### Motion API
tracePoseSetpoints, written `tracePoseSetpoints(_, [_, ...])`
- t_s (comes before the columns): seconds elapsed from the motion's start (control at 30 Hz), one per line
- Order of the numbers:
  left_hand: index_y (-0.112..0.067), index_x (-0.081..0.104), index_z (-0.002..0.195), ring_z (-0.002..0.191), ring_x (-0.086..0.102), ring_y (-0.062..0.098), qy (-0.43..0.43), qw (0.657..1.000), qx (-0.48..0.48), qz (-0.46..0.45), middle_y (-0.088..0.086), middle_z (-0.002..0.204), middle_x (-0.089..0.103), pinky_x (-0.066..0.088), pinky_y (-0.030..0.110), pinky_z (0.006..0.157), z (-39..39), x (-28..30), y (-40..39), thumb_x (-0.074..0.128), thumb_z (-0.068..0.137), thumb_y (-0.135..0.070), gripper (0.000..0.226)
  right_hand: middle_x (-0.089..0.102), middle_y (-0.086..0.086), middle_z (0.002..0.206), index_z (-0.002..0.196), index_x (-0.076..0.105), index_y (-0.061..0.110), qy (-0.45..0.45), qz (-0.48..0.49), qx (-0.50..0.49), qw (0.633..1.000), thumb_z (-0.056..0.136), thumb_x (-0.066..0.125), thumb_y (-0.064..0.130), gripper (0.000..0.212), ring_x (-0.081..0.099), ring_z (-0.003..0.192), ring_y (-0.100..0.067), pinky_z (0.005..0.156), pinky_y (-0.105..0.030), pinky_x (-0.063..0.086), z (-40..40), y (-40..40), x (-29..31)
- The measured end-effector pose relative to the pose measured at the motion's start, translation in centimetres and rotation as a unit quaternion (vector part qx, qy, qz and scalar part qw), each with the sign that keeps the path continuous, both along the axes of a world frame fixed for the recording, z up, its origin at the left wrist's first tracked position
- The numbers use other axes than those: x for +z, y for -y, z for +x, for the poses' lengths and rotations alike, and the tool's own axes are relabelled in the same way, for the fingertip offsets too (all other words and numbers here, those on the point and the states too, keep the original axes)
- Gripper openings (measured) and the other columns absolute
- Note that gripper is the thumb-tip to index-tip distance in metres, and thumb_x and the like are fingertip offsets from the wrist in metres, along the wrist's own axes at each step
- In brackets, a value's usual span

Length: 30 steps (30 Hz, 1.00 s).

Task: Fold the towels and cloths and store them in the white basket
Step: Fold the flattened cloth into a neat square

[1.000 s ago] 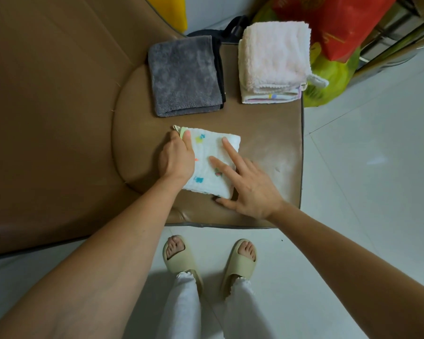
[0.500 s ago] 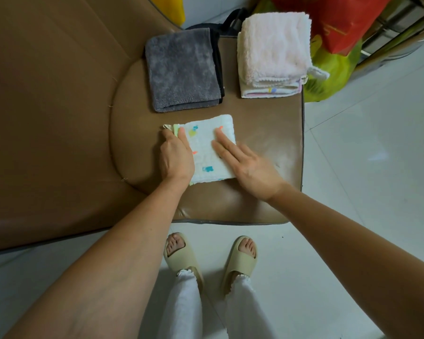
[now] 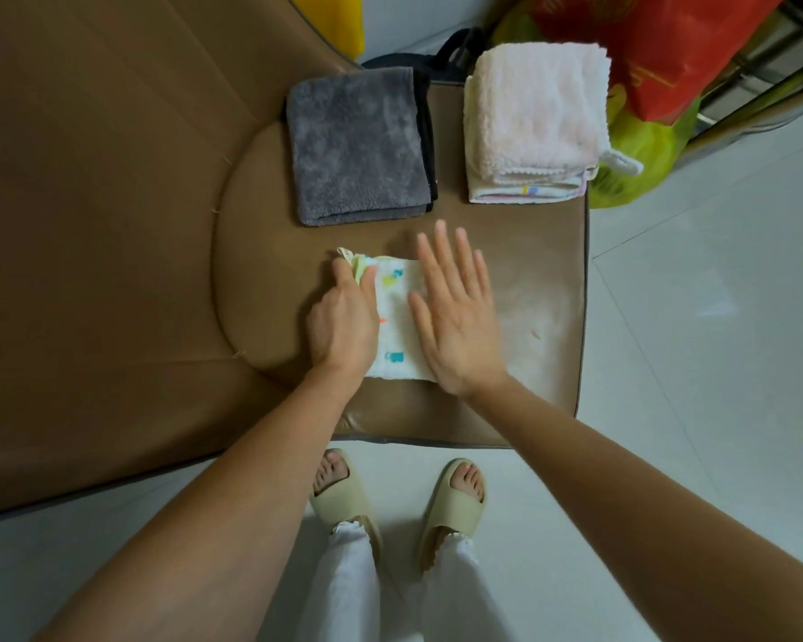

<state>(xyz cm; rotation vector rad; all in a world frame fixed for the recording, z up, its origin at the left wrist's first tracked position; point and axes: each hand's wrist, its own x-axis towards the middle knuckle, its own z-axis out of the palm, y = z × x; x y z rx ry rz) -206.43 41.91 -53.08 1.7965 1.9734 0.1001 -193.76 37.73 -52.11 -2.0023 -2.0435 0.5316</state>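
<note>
Your left hand rests on the left side of the small white printed cloth, fingers curled loosely at its far left corner, where a greenish edge and a loop tag show; whether the fingertips pinch that corner or only press on it cannot be told. Your right hand lies flat over the cloth's right side, fingers straight and spread, slightly blurred, holding nothing.

That cloth, folded into a small rectangle with coloured motifs, lies on the brown seat cushion near its front edge. Beyond the cloth, toward the back of the cushion, sits a folded grey towel with a black cloth showing along its right edge. To the right of the grey towel, apart from it, a folded pale pink towel rests on top of a white cloth with coloured print; this stack reaches the cushion's right edge.

Past the stack, off the cushion, stand a green plastic bag and a red bag. A yellow object shows beyond the grey towel. In front of the cushion, your feet in beige slides stand on the pale tiled floor, white trouser legs above them.
</note>
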Motion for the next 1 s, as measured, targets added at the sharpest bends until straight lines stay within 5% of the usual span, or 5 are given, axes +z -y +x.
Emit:
tracePoseSetpoints(0.37, [-0.007,0.041,0.126,0.088,0.064,0.039,0.034,0.999,-0.019,-0.037,0.021,0.102,0.067,0.052,0.046,0.074,-0.8,-0.3,-0.8,0.027,0.102,-0.039,0.043,0.0,-0.001,0.16,0.151,-0.002,0.019,0.123,-0.106,0.029,0.986,0.097,0.001,0.048,0.061,-0.008,0.146,-0.012,0.119,-0.033,-0.007,5.1,-0.8,-2.7])
tracePoseSetpoints(0.6, [-0.018,0.041,0.121,0.067,0.058,0.018,0.145,0.965,-0.17,-0.137,0.002,0.085,0.062,0.039,0.03,0.053,-3.3,4.2,-1.5,0.032,0.1,-0.043,0.034,0.044,-0.005,0.142,0.145,0.032,0.018,-0.14,-0.18,0.035,0.973,0.089,0.052,0.046,0.065,0.041,0.129,-0.018,0.112,-0.03,0.029,1.4,-2.6,3.8])
tracePoseSetpoints(0.73, [-0.016,0.042,0.124,0.08,0.061,0.026,0.21,0.961,-0.126,-0.126,0.005,0.09,0.062,0.041,0.035,0.063,-4.9,7.4,-2.9,0.033,0.099,-0.044,0.038,0.064,0.001,0.111,0.126,0.052,0.022,-0.424,-0.309,-0.204,0.827,0.078,0.076,0.03,0.055,0.064,0.093,-0.008,0.07,-0.015,0.051,-0.4,-4.1,7.4])
tracePoseSetpoints(0.9, [-0.015,0.048,0.128,0.095,0.061,0.015,0.327,0.941,0.004,-0.088,0.001,0.107,0.064,0.048,0.021,0.075,-5.5,10.4,-5.5,0.035,0.101,-0.037,0.037,0.07,-0.013,0.107,0.111,0.064,0.008,-0.591,-0.314,-0.321,0.67,0.081,0.07,0.03,0.037,0.067,0.094,-0.025,0.077,-0.032,0.054,0.0,-5.2,9.4])
tracePoseSetpoints(1.0, [-0.019,0.048,0.116,0.089,0.056,0.0,0.352,0.934,0.049,-0.049,-0.013,0.099,0.06,0.04,0.001,0.07,-4.9,11.8,-7.7,0.036,0.102,-0.032,0.023,0.069,-0.015,0.111,0.116,0.063,0.008,-0.626,-0.294,-0.312,0.651,0.091,0.06,0.024,0.029,0.067,0.101,-0.03,0.084,-0.041,0.056,-0.5,-7.7,10.1])
